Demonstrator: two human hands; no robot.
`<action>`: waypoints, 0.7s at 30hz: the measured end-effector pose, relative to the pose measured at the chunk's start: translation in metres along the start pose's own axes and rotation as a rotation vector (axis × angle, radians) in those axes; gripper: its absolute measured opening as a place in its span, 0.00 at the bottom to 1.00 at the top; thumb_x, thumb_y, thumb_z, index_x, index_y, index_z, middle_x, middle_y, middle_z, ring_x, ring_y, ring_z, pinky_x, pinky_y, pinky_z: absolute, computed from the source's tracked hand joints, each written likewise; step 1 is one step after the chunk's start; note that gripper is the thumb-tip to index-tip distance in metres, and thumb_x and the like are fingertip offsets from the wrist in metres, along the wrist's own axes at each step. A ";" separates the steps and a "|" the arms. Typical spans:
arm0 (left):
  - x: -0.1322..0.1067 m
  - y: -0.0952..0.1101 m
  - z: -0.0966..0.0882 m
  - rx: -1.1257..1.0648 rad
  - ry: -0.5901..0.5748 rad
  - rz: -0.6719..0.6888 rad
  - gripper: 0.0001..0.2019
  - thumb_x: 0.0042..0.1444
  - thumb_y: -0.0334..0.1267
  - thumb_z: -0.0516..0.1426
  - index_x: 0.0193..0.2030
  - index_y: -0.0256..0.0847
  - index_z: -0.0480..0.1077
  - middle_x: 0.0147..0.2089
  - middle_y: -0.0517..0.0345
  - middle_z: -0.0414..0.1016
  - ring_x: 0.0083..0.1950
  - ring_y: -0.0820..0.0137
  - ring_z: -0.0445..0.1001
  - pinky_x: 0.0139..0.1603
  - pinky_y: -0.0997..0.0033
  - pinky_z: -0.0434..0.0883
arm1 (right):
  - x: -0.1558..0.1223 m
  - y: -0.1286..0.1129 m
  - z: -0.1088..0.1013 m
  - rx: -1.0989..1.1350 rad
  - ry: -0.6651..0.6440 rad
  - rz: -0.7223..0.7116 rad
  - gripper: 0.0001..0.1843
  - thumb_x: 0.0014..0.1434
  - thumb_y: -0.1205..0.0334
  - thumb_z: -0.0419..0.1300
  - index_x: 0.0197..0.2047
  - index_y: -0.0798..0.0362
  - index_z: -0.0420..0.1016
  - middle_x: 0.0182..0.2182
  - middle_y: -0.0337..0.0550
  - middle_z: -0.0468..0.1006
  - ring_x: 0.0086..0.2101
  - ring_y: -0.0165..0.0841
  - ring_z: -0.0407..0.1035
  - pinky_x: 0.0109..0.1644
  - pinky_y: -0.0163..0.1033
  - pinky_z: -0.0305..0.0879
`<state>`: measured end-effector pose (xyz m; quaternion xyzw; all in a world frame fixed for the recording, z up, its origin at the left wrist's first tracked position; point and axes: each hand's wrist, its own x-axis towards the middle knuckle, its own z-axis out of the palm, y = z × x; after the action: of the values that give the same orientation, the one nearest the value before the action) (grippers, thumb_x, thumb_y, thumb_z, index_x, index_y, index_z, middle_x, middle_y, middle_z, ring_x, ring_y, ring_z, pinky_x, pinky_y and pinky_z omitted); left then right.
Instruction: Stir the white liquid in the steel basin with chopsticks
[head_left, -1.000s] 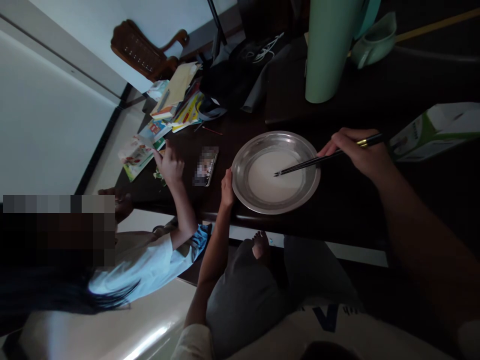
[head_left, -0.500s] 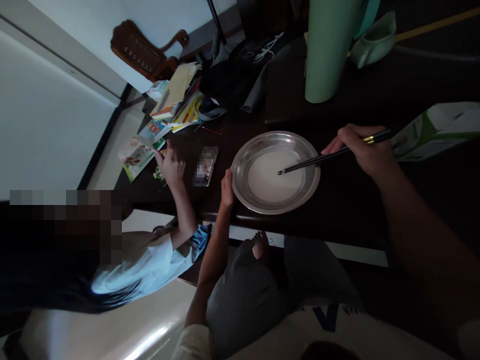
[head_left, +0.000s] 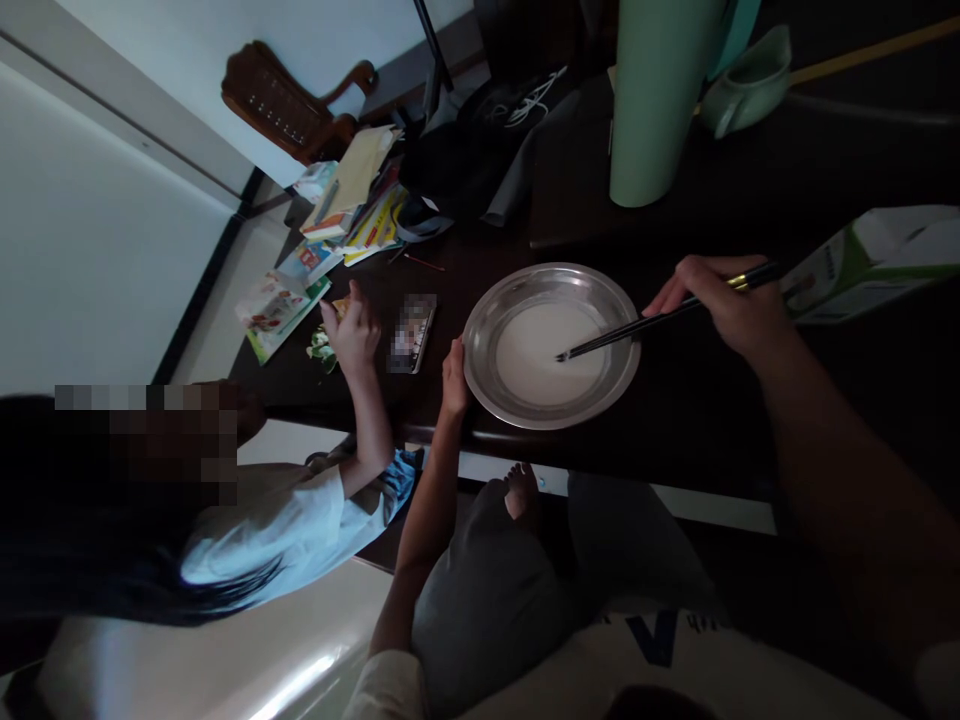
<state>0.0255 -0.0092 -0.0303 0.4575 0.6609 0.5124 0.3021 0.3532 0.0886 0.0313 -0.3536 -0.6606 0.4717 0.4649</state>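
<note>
The shiny bowl (head_left: 484,350) sat on the dark table (head_left: 697,420), with white liquid (head_left: 536,340) in it. The right hand (head_left: 739,315) held black chopsticks (head_left: 634,327) tight in its fingers, and their tips were over or in the liquid. The left hand (head_left: 454,378) touched the bowl's side, but I couldn't tell if its fingers gripped. A phone (head_left: 412,335) lay nearby, between that hand and another person's hand (head_left: 356,335).

Left hand (head_left: 454,379) extended, right hand (head_left: 726,293) pinching
</note>
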 end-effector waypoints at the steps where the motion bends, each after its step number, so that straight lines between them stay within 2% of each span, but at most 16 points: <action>1: 0.000 0.000 0.000 0.002 0.002 0.004 0.37 0.58 0.68 0.46 0.53 0.37 0.76 0.53 0.49 0.80 0.61 0.57 0.72 0.63 0.60 0.67 | -0.001 0.000 0.001 0.009 -0.029 0.006 0.21 0.65 0.57 0.55 0.20 0.49 0.74 0.22 0.40 0.80 0.29 0.34 0.76 0.42 0.44 0.68; 5: -0.001 0.001 -0.001 0.016 0.007 0.002 0.37 0.59 0.67 0.46 0.53 0.36 0.76 0.52 0.48 0.80 0.59 0.57 0.74 0.63 0.59 0.68 | -0.002 0.001 0.009 -0.082 -0.120 -0.006 0.14 0.61 0.60 0.59 0.24 0.47 0.78 0.30 0.39 0.84 0.36 0.36 0.76 0.46 0.45 0.68; 7: -0.001 0.001 -0.001 0.015 0.002 -0.005 0.37 0.60 0.67 0.46 0.54 0.36 0.75 0.52 0.48 0.80 0.59 0.58 0.74 0.62 0.59 0.68 | -0.002 0.001 0.009 -0.117 -0.088 -0.015 0.13 0.61 0.60 0.59 0.25 0.47 0.78 0.31 0.40 0.84 0.37 0.37 0.76 0.47 0.46 0.68; 10: -0.001 0.000 -0.002 0.007 -0.002 -0.006 0.37 0.59 0.68 0.46 0.54 0.37 0.75 0.53 0.48 0.80 0.58 0.58 0.74 0.62 0.58 0.69 | 0.000 0.001 0.004 -0.056 0.006 0.011 0.18 0.63 0.58 0.58 0.22 0.49 0.75 0.26 0.41 0.82 0.32 0.35 0.76 0.45 0.45 0.68; 13: 0.001 -0.002 -0.001 0.011 0.008 -0.008 0.39 0.57 0.70 0.46 0.53 0.36 0.76 0.52 0.48 0.80 0.57 0.57 0.75 0.61 0.58 0.69 | 0.000 0.000 0.003 0.020 -0.002 0.023 0.21 0.64 0.55 0.56 0.20 0.49 0.74 0.23 0.40 0.80 0.28 0.34 0.76 0.41 0.44 0.69; 17: 0.002 -0.003 -0.001 0.020 0.006 -0.003 0.40 0.56 0.70 0.46 0.53 0.37 0.76 0.52 0.49 0.80 0.58 0.57 0.74 0.62 0.58 0.68 | -0.001 0.003 0.009 -0.052 -0.102 0.027 0.16 0.61 0.58 0.58 0.23 0.48 0.76 0.27 0.39 0.83 0.33 0.35 0.76 0.44 0.45 0.69; 19: 0.002 -0.003 -0.001 0.016 0.006 -0.007 0.39 0.55 0.71 0.46 0.53 0.37 0.76 0.53 0.49 0.80 0.59 0.57 0.73 0.63 0.58 0.68 | -0.001 0.005 0.010 -0.136 -0.096 0.000 0.13 0.60 0.60 0.59 0.25 0.47 0.78 0.30 0.39 0.84 0.37 0.36 0.75 0.46 0.45 0.69; 21: 0.002 -0.003 -0.002 0.013 0.008 -0.013 0.39 0.55 0.71 0.47 0.52 0.38 0.76 0.53 0.49 0.79 0.60 0.57 0.73 0.64 0.57 0.67 | 0.000 0.005 0.009 -0.151 -0.036 -0.001 0.13 0.61 0.60 0.59 0.25 0.47 0.78 0.31 0.40 0.84 0.37 0.36 0.76 0.47 0.45 0.68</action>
<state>0.0223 -0.0084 -0.0326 0.4529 0.6683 0.5082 0.2998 0.3452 0.0879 0.0253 -0.3786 -0.7028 0.4267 0.4250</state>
